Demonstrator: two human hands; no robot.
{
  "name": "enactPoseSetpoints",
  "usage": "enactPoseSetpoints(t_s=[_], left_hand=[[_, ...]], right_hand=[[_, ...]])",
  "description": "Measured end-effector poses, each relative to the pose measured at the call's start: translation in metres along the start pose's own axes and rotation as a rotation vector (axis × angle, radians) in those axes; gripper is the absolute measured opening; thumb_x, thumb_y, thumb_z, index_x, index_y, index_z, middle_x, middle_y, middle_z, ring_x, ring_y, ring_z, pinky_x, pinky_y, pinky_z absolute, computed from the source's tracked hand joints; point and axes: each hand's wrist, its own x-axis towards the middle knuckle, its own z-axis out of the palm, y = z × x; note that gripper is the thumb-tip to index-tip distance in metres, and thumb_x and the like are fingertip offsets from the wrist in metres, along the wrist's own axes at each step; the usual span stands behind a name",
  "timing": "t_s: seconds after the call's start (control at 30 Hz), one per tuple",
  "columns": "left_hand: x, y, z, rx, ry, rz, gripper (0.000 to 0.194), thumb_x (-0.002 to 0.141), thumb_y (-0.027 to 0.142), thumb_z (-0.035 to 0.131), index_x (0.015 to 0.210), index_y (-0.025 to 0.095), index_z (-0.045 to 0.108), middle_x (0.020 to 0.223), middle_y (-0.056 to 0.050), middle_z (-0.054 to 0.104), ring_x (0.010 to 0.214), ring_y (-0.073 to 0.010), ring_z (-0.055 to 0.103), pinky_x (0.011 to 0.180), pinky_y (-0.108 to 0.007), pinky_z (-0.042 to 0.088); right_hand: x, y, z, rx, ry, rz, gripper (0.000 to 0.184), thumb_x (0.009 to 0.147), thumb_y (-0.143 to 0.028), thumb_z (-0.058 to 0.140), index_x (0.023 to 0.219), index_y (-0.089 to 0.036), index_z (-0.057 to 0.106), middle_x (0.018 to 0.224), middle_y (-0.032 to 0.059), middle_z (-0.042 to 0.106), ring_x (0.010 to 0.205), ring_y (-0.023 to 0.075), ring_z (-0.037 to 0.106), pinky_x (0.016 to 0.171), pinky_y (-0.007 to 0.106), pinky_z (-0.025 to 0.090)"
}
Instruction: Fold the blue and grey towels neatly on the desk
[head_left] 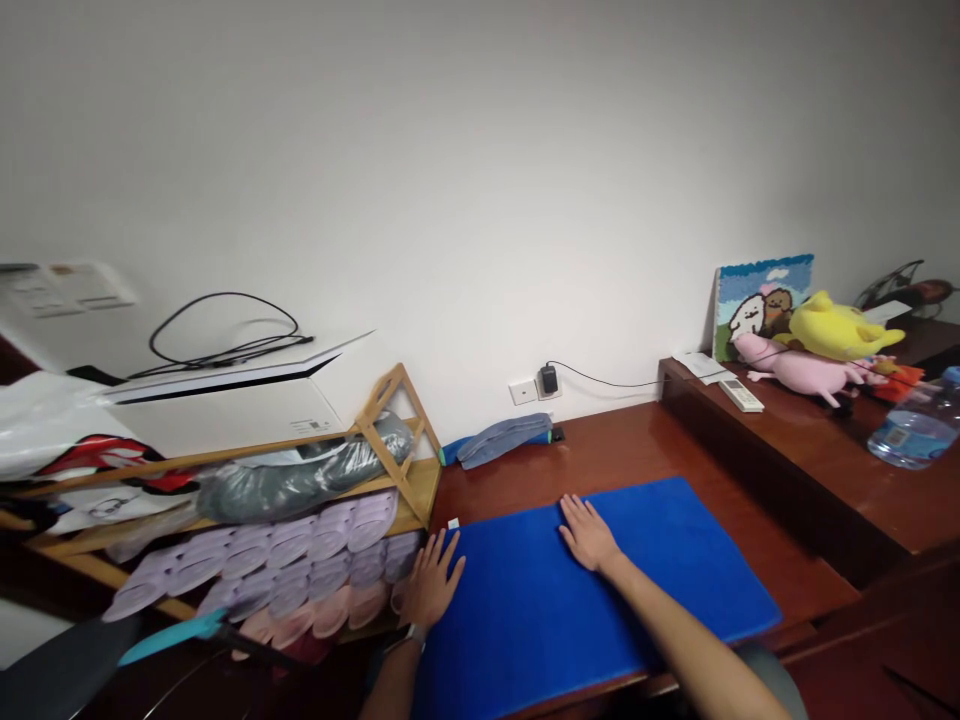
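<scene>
A blue mat point(540, 620) lies spread over the reddish-brown wooden tabletop point(611, 455). Near the mat's far edge, my right hand point(589, 535) rests flat on it, fingers stretched out. My left hand point(433, 585) is at the mat's left edge, its fingers spread and pointing away from me; a band circles that wrist. Neither hand holds anything. Just beyond my left fingertips is a small white tag point(453, 523). Against the wall behind the mat lies a folded blue-grey cloth bundle point(502, 440).
At left, a wooden rack point(397, 430) carries lilac and pink slippers point(330, 530), a plastic-wrapped bundle point(300, 485) and a white box point(247, 410). A raised wooden ledge at right holds plush toys point(840, 330), a remote point(741, 394) and a water bottle point(915, 425). A plugged-in charger point(549, 378) trails a cable.
</scene>
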Motion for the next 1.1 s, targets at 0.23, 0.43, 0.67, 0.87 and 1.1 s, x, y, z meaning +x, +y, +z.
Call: enactPoseSetpoints(t_s=[0.23, 0.43, 0.67, 0.87, 1.1], left_hand=[[-0.001, -0.017, 0.025, -0.029, 0.032, -0.008, 0.06, 0.104, 0.052, 0.036, 0.159, 0.029, 0.042, 0.166, -0.008, 0.042, 0.153, -0.0334, 0.036, 0.117, -0.053, 0.041], [-0.001, -0.019, 0.028, -0.013, 0.058, 0.023, 0.062, 0.104, 0.055, 0.038, 0.159, 0.027, 0.043, 0.166, -0.012, 0.041, 0.153, -0.0346, 0.038, 0.12, -0.056, 0.036], [-0.002, -0.009, 0.019, -0.003, 0.004, -0.006, 0.063, 0.104, 0.054, 0.039, 0.159, 0.024, 0.043, 0.168, -0.013, 0.037, 0.154, -0.0349, 0.033, 0.121, -0.054, 0.035], [-0.006, -0.003, 0.018, -0.037, 0.036, -0.035, 0.07, 0.104, 0.056, 0.036, 0.163, 0.019, 0.034, 0.167, -0.017, 0.037, 0.154, -0.0336, 0.034, 0.121, -0.053, 0.035], [-0.009, -0.003, 0.026, -0.101, 0.029, -0.066, 0.072, 0.104, 0.06, 0.036, 0.164, 0.02, 0.03, 0.169, -0.017, 0.034, 0.156, -0.0319, 0.03, 0.123, -0.052, 0.03]], right_hand=[[0.001, 0.073, 0.001, -0.065, 0.007, 0.111, 0.073, 0.104, -0.055, 0.021, 0.164, -0.016, 0.029, 0.17, 0.009, 0.026, 0.159, 0.0235, 0.02, 0.13, 0.047, 0.014], [-0.055, 0.222, -0.039, -0.213, 0.068, 0.469, 0.076, 0.101, -0.051, 0.019, 0.165, -0.01, 0.026, 0.171, 0.0098, 0.025, 0.159, 0.0262, 0.019, 0.13, 0.048, 0.015], [-0.071, 0.256, -0.037, -0.217, 0.088, 0.494, 0.078, 0.101, -0.051, 0.017, 0.166, -0.01, 0.02, 0.172, 0.009, 0.023, 0.16, 0.0255, 0.015, 0.13, 0.05, 0.015], [-0.049, 0.233, -0.053, -0.216, -0.018, 0.637, 0.076, 0.098, -0.042, 0.02, 0.163, -0.003, 0.03, 0.17, 0.0158, 0.026, 0.158, 0.0287, 0.023, 0.128, 0.053, 0.019], [0.02, 0.018, 0.003, -0.149, 0.105, 0.067, 0.069, 0.103, -0.042, 0.021, 0.163, -0.009, 0.031, 0.17, 0.0118, 0.029, 0.159, 0.0271, 0.021, 0.13, 0.048, 0.013]])
